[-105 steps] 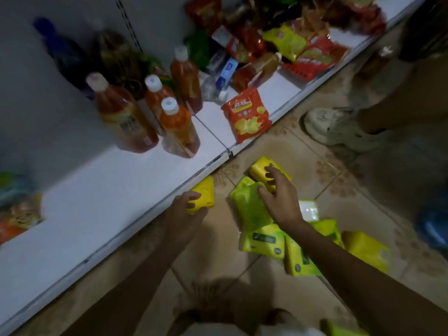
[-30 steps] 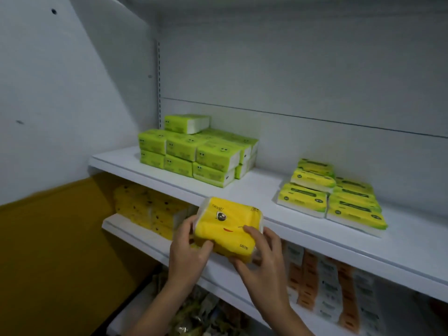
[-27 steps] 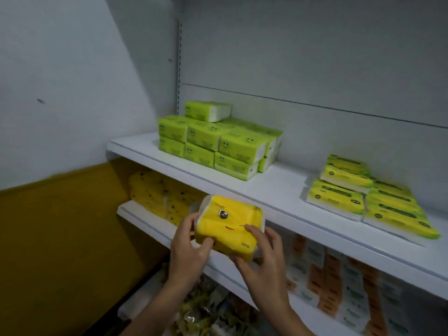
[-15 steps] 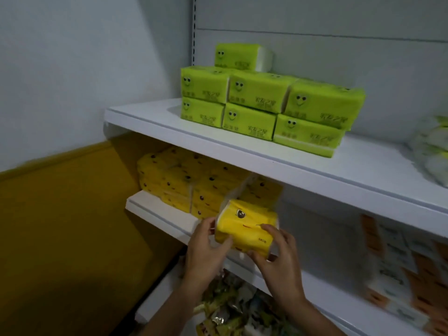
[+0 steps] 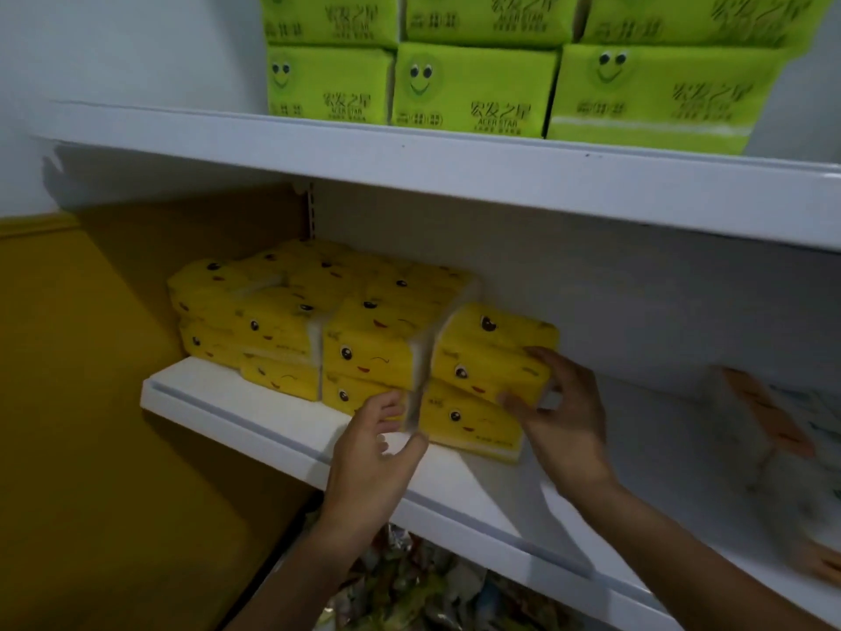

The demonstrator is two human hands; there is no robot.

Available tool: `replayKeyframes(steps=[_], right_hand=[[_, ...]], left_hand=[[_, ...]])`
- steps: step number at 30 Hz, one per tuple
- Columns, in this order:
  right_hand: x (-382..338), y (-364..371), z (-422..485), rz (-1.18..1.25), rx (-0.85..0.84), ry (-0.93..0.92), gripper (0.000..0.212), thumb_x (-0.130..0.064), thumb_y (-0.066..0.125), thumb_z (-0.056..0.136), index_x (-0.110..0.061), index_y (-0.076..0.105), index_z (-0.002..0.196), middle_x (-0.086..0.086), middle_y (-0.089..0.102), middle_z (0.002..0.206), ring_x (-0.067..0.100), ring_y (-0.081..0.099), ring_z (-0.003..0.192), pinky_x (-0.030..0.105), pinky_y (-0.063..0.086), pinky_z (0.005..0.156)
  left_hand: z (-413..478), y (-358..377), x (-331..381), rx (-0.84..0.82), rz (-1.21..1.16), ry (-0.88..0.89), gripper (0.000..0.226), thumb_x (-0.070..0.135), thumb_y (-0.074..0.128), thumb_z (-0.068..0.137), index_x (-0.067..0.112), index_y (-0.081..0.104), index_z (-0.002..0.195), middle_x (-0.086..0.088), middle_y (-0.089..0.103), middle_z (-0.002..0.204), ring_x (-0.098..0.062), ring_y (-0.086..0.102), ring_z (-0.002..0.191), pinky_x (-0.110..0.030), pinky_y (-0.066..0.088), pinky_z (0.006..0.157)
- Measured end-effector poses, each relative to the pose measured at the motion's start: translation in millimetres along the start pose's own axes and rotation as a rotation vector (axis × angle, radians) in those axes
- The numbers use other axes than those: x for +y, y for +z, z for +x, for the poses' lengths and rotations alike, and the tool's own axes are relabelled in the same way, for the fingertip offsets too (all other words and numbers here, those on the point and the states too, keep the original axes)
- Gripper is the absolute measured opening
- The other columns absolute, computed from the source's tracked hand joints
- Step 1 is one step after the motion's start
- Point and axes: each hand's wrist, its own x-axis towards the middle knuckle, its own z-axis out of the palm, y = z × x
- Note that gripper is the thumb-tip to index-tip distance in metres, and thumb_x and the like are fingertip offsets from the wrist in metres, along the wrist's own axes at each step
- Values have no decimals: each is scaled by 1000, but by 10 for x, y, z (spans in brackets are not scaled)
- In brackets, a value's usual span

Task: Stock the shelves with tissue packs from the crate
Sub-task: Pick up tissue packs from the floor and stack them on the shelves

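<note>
Dim shop corner: white wall (image 5: 113, 47) above, mustard-yellow panel (image 5: 68, 403) below on the left. Two white boards one over the other, upper shelf (image 5: 318, 148) and middle shelf (image 5: 255, 416), with a slotted rail (image 5: 312, 211) in the back corner between them.

Cut off by the top edge: green packs (image 5: 473, 88) with smiley faces, stacked on the upper shelf. Far right on the middle shelf, blurred orange-and-white packs (image 5: 769, 425), print unreadable. Under the middle shelf, crinkled bags (image 5: 423, 585), dark, cut off by the bottom edge.

Toward the left end of the middle shelf: yellow stack (image 5: 282, 321) of tissue packs, two high, several rows deep, each with cartoon eyes and a small red mouth, white showing at the ends. At the right end of the front row, the top pack (image 5: 491, 352), slightly tilted on the pack beneath, touching its left neighbour.

Of the right hand (image 5: 564, 421), thumb on the front face, fingers curled over the right end of the top pack, gripping it. Just before the front row, the left hand (image 5: 368, 453), fingers loosely bent, thumb apart, holding nothing; contact with the packs unclear.
</note>
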Motion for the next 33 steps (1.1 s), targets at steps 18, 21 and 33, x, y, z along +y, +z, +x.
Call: replayKeyframes(steps=[18, 21, 33], right_hand=[[420, 454, 1264, -175, 38, 322, 76, -9, 72, 80, -3, 27, 141, 24, 40, 138, 38, 43, 125, 41, 40, 96], [441, 494, 1246, -44, -12, 442, 77, -15, 72, 80, -6, 27, 142, 19, 46, 137, 34, 47, 122, 37, 43, 90], [98, -480, 238, 163, -208, 258, 86, -17, 69, 83, -30, 16, 149, -4, 28, 153, 11, 29, 137, 20, 30, 101]], left_hand=[[320, 117, -285, 48, 256, 99, 31, 28, 74, 75, 39, 46, 84, 16, 59, 89, 1, 58, 76, -11, 41, 59], [330, 137, -312, 56, 240, 81, 30, 21, 71, 79, 38, 47, 83, 14, 60, 91, 0, 59, 76, -9, 43, 58], [-640, 529, 366, 13, 176, 66, 35, 12, 68, 81, 40, 50, 94, 9, 58, 102, -2, 56, 85, -14, 44, 67]])
